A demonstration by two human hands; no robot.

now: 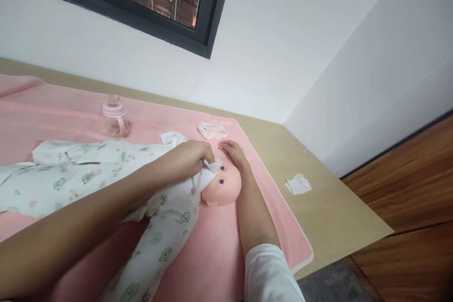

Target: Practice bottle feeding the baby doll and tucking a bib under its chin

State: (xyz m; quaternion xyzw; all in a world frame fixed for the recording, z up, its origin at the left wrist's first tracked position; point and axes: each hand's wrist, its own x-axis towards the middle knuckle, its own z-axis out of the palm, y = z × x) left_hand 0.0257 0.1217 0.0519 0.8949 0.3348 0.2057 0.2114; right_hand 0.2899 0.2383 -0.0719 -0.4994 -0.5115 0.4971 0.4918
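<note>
A baby doll [226, 188] lies on its back on a pink mat [215, 245], dressed in a white romper [170, 226] with green animal prints. My left hand [194, 156] is closed on a white tissue [211, 168] at the lower part of the doll's face. The tissue hides the doll's mouth area; both dark eyes show. Around the far side of the head rests my right hand [231, 150], fingers stretched out and holding nothing, its wrist against the head.
A pink-lidded baby bottle [115, 120] stands on the mat at the back left. Near the mat's far edge lies a small clear packet [212, 130]. A crumpled white tissue [297, 184] is on the wooden tabletop [329, 217] to the right. A wall and dark-framed window rise behind.
</note>
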